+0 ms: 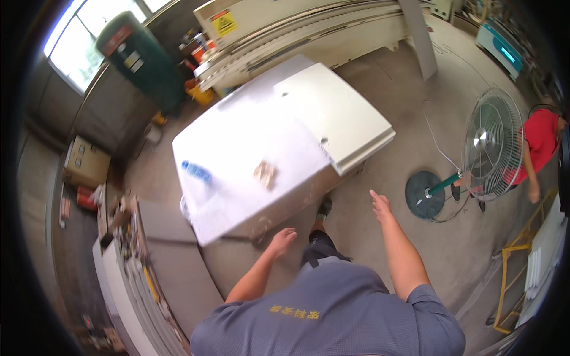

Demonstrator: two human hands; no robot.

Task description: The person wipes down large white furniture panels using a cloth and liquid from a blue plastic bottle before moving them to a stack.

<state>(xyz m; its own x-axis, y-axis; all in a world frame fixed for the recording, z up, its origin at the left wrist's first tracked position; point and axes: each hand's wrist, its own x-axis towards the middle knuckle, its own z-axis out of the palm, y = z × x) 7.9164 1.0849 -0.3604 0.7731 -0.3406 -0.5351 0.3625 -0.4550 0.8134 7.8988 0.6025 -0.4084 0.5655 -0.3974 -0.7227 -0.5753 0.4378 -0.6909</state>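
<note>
A stack of white panels [261, 148] fills the centre, a small wooden block [265, 174] and a blue bottle [196, 171] lying on it. At 6 o'clock the left hand [281, 240], empty and loosely open, hangs just off the stack's near edge; the right hand [380, 204], open and empty, is held apart at 4. The edge would best be gripped evenly by both hands. A brown carton [85, 161] sits at 9, a yellow triangular warning sign [224, 24] at 12

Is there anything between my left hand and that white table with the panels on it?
Nothing visible does. The left hand is empty, just off the near edge of the white table, with only bare floor between them.
</note>
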